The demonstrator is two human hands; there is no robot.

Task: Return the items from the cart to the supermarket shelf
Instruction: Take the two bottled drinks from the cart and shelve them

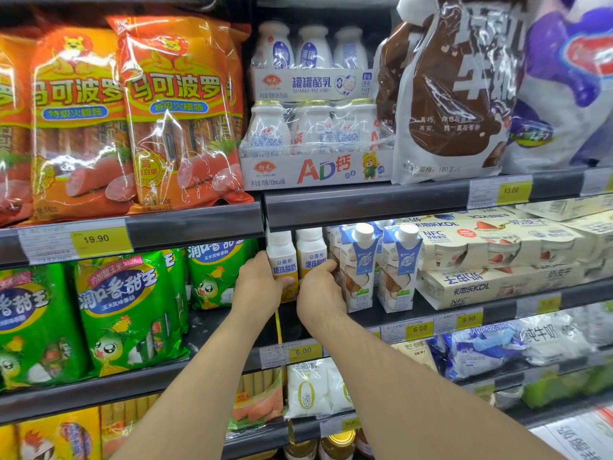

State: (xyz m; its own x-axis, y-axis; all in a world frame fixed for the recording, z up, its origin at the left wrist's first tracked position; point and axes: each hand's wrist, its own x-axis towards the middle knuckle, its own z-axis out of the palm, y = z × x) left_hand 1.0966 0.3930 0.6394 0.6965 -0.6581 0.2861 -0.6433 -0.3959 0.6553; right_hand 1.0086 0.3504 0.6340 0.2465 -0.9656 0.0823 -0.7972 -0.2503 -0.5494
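Two white yogurt-drink bottles with yellow bases stand upright side by side on the middle shelf (391, 318). My left hand (257, 287) wraps the left bottle (281, 257) from its left side. The right bottle (311, 250) is gripped low down by my right hand (320, 293), whose fingers hide its lower half. Both arms reach up from the bottom of the view. The cart is out of sight.
Two blue-and-white coconut cartons (360, 267) stand just right of the bottles, then stacked yogurt multipacks (497, 260). Green corn sausage bags (126, 313) fill the shelf to the left. Orange sausage bags (179, 111) and bottled milk packs (315, 144) sit above.
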